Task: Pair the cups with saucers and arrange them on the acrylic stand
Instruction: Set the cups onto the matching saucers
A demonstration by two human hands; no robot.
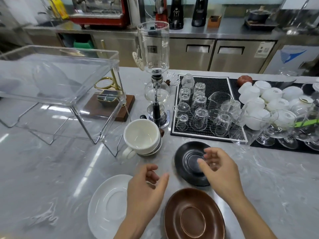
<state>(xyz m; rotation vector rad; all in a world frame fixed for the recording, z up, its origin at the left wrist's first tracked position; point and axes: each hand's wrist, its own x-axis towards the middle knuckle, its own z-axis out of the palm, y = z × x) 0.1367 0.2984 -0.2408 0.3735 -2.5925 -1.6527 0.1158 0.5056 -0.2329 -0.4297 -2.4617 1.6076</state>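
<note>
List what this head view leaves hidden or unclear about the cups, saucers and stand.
- Stacked cups: the white top cup hides how many lie beneath.
- Black saucer: right hand covers its right side.
- White saucer: left hand covers its right edge.
- Brown saucer: cut by the bottom edge.
- Acrylic stand: cut by the left edge.

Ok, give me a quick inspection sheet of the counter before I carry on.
Surface: grey marble-look counter, glossy, no spills seen.
Job's things: white saucer, brown saucer and black saucer lie separately, all bare; stacked cups, white on top, stand apart from them; acrylic stand holds nothing.
Clutter: siphon brewer, upturned glasses on a black mat, pile of white cups, stemmed glasses.
Grips: left hand and right hand both open, holding nothing; right hand over the black saucer.
Cables: nothing seen.
Surroundings: steel back counter with coffee machines.
</note>
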